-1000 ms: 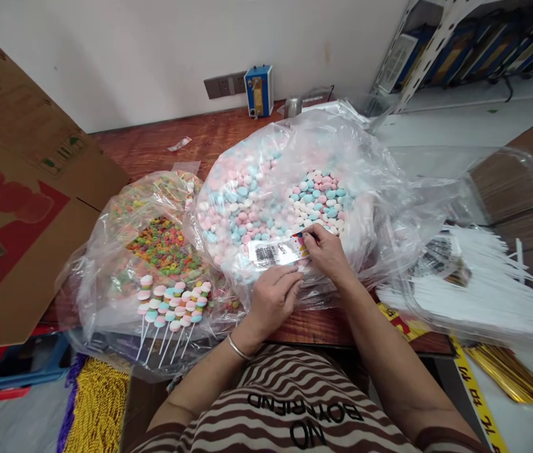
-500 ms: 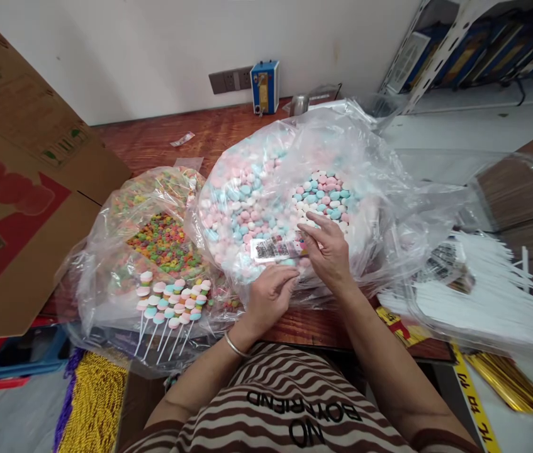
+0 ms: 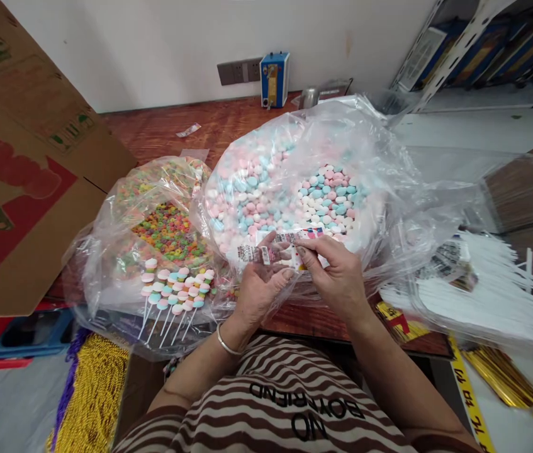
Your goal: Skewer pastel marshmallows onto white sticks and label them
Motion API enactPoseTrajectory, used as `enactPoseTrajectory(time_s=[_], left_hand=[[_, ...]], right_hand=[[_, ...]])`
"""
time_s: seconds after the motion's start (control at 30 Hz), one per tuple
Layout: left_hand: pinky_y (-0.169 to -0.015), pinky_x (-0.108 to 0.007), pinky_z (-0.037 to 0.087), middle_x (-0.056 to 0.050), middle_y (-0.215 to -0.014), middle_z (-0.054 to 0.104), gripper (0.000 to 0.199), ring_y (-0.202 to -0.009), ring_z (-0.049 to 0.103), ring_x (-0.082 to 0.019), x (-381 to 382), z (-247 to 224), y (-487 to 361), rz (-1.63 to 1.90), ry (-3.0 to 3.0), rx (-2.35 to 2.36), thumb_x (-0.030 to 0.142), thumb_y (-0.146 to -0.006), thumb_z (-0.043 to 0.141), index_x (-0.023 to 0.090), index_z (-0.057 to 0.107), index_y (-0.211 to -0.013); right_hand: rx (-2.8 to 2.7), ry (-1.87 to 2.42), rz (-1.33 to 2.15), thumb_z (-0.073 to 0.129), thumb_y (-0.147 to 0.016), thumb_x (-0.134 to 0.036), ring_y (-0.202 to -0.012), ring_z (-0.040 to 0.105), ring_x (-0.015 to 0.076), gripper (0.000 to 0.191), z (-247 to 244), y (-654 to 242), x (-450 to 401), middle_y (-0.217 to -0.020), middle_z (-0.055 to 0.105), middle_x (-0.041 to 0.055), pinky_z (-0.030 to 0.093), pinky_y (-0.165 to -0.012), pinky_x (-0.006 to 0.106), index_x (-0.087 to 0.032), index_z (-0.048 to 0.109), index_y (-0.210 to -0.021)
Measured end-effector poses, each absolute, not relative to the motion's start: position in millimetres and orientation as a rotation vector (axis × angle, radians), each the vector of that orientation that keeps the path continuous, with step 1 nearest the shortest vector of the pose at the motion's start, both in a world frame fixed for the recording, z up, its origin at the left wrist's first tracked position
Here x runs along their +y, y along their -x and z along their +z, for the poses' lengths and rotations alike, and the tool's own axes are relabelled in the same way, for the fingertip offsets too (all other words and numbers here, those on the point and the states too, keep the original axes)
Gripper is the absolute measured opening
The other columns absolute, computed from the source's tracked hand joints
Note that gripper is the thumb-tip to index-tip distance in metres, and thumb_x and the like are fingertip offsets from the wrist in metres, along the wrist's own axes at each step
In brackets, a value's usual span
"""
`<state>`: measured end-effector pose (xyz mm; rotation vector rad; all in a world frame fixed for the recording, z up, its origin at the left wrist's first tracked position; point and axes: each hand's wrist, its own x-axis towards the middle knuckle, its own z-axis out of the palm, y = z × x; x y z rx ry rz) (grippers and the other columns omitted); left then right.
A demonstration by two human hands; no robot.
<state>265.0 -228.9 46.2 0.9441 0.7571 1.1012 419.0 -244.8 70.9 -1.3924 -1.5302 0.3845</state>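
Note:
My left hand (image 3: pixel 257 292) has its fingers behind a small clear printed bag (image 3: pixel 311 259), and they show through the plastic; its thumb lies on the near side. My right hand (image 3: pixel 336 277) pinches the bag's edge between thumb and fingers. Beneath both hands spreads a large clear sack (image 3: pixel 252 151) of pink, white and blue oval candies (image 3: pixel 327 195). To the left, another clear sack (image 3: pixel 119 207) contains small colourful ring candies (image 3: pixel 167 233). Several candy skewers (image 3: pixel 181 296) on white sticks lie on its near side.
A cardboard box (image 3: pixel 16 176) stands at the left. White sticks (image 3: pixel 488 296) fill a clear tray at the right, with gold twist ties (image 3: pixel 502 377) below. A blue device (image 3: pixel 274 80) stands against the wall, near a metal cup (image 3: pixel 308 97).
The printed bag has been lifted from the candy sack. My left hand has opened out behind it, and my right fingers have closed on its edge. The view has shifted slightly.

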Motion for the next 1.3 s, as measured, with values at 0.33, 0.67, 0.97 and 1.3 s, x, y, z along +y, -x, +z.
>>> enactPoseTrajectory(time_s=[0.33,0.67,0.97,1.3], left_hand=[[-0.076,-0.032,0.059,-0.006,-0.088,0.078,0.044,-0.082,0.073,-0.020,-237.0,43.6,-255.0,1.229,-0.548,0.948,0.046,-0.058,0.093,0.016,0.077,-0.086],[-0.058,-0.023,0.047,0.004,-0.058,0.061,0.047,-0.055,0.055,-0.009,-245.2,27.0,-231.5,1.231,-0.678,1.007,0.045,-0.050,0.096,0.016,0.063,-0.066],[-0.060,-0.020,0.047,0.005,-0.060,0.058,0.045,-0.057,0.053,-0.007,-246.7,37.3,-225.2,1.392,-0.694,0.995,0.040,-0.054,0.096,0.015,0.059,-0.063],[-0.058,-0.022,0.049,0.001,-0.061,0.065,0.037,-0.054,0.058,-0.009,-249.7,23.5,-224.3,1.222,-0.771,1.003,0.042,-0.063,0.092,0.014,0.072,-0.077]], right_hand=[[-1.497,1.285,0.617,0.063,-0.094,-0.029,-0.089,0.065,0.0200,0.022,62.7,-387.9,-260.8,-0.098,0.072,0.0031,0.051,-0.081,0.034,-0.025,0.068,-0.115],[-1.552,1.413,0.585,0.056,-0.097,-0.039,-0.063,0.050,0.0162,0.034,48.8,-379.4,-268.8,-0.064,0.055,-0.0008,0.039,-0.065,0.030,-0.023,0.054,-0.066],[-1.321,1.194,1.039,0.072,-0.085,-0.046,-0.083,0.064,0.0196,0.032,41.0,-375.7,-271.7,-0.094,0.071,0.0028,0.052,-0.075,0.031,-0.023,0.067,-0.107],[-1.421,1.409,0.737,0.064,-0.090,-0.036,-0.066,0.052,0.0155,0.023,35.4,-368.4,-278.6,-0.066,0.061,-0.0010,0.039,-0.062,0.027,-0.021,0.065,-0.072]])
